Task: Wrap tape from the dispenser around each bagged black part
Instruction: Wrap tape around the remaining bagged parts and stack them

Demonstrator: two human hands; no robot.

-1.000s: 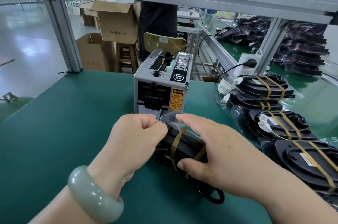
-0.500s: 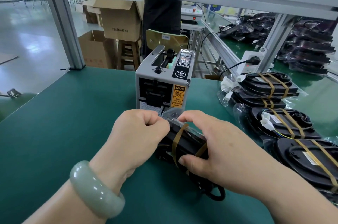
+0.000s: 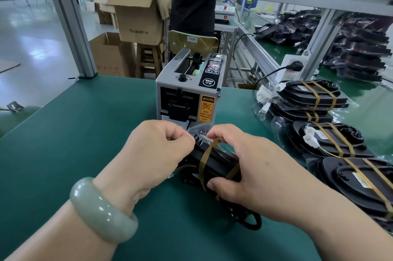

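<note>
Starting at the left, the green counter carries nothing of the task on that side. Our left hand, with a pale green bangle on its wrist, has its fingers curled and pinches the loose clear plastic at the far end of the bagged black part. That part lies on the counter between our hands, just in front of the tape dispenser.

Two brown tape bands already cross the part, so we judge its wrapping to be nearly finished. What seems left on this piece is folding or tucking the bag end and pressing the tape down. No fresh strip shows at the dispenser's outlet, as far as we can tell.

Our right hand grips the part's near end, with the thumb underneath on the tape and the fingers arched over the top toward the bag fold.

Further right, the finished parts lie overlapping in a row, each in its bag with two brown bands. We count at least four. Beyond the frame, on the far bench, dark piles of bagged parts wait; we cannot tell whether those are taped, so the remaining count is uncertain.
</note>
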